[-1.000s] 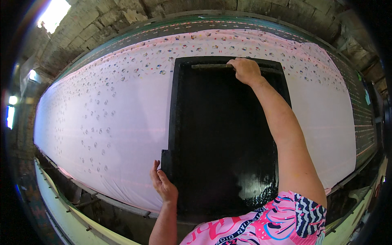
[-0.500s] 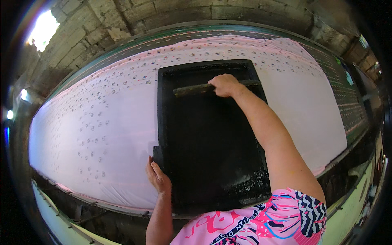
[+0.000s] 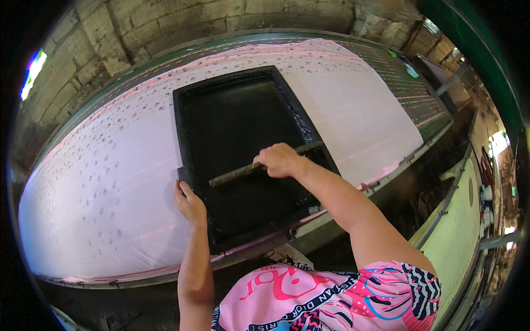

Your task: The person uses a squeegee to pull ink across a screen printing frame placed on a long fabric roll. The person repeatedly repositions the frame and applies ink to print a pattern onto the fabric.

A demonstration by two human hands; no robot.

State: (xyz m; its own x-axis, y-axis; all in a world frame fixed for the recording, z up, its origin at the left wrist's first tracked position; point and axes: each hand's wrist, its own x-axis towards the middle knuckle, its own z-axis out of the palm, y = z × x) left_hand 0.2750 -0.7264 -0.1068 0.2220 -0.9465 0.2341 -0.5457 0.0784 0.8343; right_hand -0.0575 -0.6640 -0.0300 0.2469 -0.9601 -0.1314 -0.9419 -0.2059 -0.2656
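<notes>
A black screen-printing frame [image 3: 182, 132] lies on pale pink fabric [image 3: 138, 160], its mesh dark with black ink. My right hand [image 3: 280, 160] is closed around the top of a long squeegee [image 3: 234, 175], which spans the mesh at a slant in the near half of the frame. My left hand [image 3: 191, 204] grips the frame's left side, by a small black block [image 3: 180, 174] that sticks out there. The underside of the squeegee and the fabric below the frame are hidden.
Small dark motifs [image 3: 105, 182] are printed on the fabric at the left and far side. The long table [image 3: 386, 77] shows dark green at the far right. A block wall [image 3: 165, 27] runs behind it. Another pale surface [image 3: 452, 220] stands to the right.
My right hand has drawn the squeegee from the far end of the screen toward me. My left hand stays at the frame's side. The view has turned to the right.
</notes>
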